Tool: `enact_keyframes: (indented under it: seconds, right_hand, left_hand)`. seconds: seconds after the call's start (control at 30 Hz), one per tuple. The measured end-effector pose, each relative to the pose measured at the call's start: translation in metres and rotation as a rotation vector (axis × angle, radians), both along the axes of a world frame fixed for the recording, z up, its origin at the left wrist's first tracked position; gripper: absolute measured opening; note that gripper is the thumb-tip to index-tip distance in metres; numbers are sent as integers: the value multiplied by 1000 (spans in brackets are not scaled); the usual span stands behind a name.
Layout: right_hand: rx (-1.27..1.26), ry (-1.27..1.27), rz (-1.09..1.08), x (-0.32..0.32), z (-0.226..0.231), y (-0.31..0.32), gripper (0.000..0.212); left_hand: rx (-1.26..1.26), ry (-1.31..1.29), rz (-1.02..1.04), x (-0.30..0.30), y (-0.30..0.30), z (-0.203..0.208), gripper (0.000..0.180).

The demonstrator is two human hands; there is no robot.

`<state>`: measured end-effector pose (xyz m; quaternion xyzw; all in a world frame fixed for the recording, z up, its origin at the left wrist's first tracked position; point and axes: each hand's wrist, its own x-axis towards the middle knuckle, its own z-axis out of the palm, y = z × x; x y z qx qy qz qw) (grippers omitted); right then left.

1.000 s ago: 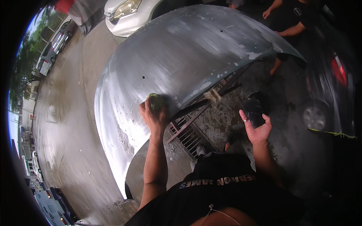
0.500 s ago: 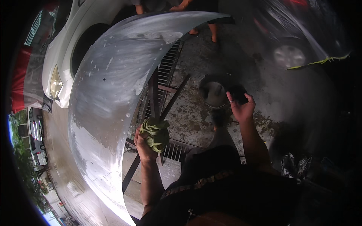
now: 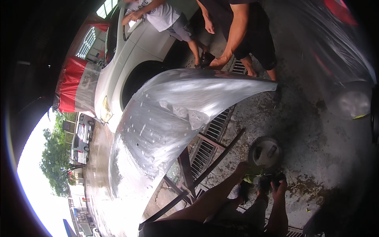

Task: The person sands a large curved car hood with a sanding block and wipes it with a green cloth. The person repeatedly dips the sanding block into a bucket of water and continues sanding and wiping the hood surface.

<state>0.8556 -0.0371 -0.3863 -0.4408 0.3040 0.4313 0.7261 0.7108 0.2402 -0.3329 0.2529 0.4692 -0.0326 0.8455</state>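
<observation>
Right hand (image 3: 279, 189): well right of the hood (image 3: 158, 126), fingers curled around a dark block (image 3: 278, 177), its kind too dim to tell
Left hand (image 3: 240, 170): right of the hood, fingers closed on a green cloth (image 3: 249, 177)
Bucket (image 3: 272, 139): on the ground right of the hood, likely for easy reach
Stand (image 3: 184, 168): under the silvery, foam-spotted hood, apparently raising it; beams jutted rightward, a trip risk
White car (image 3: 112, 81): behind the hood, narrowing access
White-shirted person (image 3: 162, 16), dark-clothed person (image 3: 252, 41): beyond the hood, blocking its far side
</observation>
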Motion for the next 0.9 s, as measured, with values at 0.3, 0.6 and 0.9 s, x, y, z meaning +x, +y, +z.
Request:
enact_keyframes:
  seconds: [0.3, 0.6, 0.9]
  right_hand:
    - [22, -156, -201, -4, -54, 42, 42]
    - [-9, -25, -352, -85, -119, 57, 72]
    - [-85, 58, -125, -32, -98, 21, 82]
  left_hand:
    - [9, -48, -52, 58, 22, -78, 37]
    - [556, 220, -637, 119, 31, -242, 54]
    - [1689, 353, -1097, 140, 24, -565, 67]
